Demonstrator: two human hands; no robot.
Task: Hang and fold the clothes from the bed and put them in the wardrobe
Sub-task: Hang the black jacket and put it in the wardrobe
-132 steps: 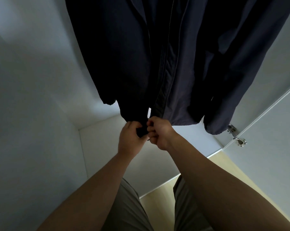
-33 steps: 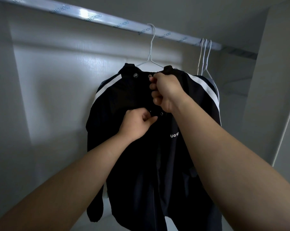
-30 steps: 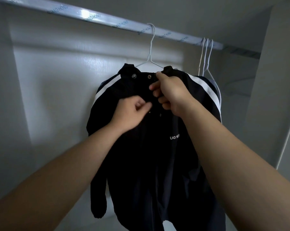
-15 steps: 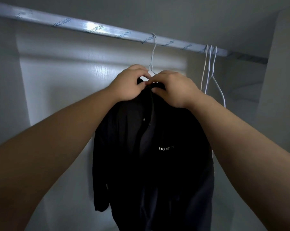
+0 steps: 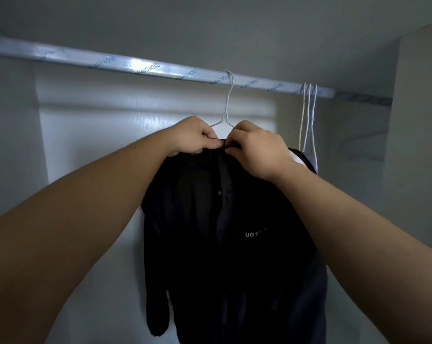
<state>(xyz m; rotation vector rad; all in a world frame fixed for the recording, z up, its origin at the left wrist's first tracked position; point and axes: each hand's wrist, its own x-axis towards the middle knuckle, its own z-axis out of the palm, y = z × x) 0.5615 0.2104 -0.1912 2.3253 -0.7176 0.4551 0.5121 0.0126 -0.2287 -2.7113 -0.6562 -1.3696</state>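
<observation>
Pale wardrobe walls point(image 5: 135, 150) behind: left hand point(image 5: 192, 137) and right hand point(image 5: 257, 150) pinch the jacket point(image 5: 222, 244) collar under the hanger point(image 5: 226, 108). Best to align both edges squarely before pressing.

We count one jacket point(image 5: 234, 269), one hanger point(image 5: 227, 103) bearing it and three spare hangers point(image 5: 308, 115), four in all. We count one rail point(image 5: 140, 67), two snaps point(image 5: 219, 193) and one print point(image 5: 256, 234) on the jacket front, and two hands: one left hand point(image 5: 192, 139), one right hand point(image 5: 257, 150).
</observation>
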